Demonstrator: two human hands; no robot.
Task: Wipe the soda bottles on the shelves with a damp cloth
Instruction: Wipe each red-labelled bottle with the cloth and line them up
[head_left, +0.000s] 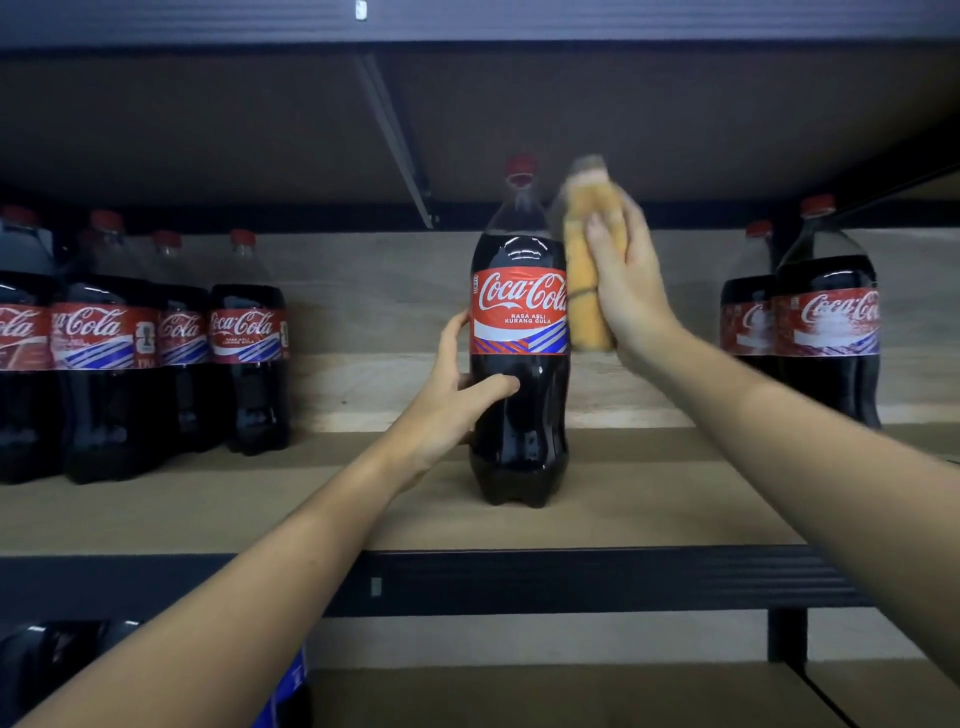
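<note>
Row of cola bottles (145, 348) sits far left on the shelf (623, 519), out of the way. The left hand (457, 395) wraps the middle bottle (519, 364) low down, probably to steady it upright. The right hand (631, 280), fingers mostly straight, presses a yellow cloth (587, 270) flat against its right side; more bottles (810, 322) stand further right.
</note>
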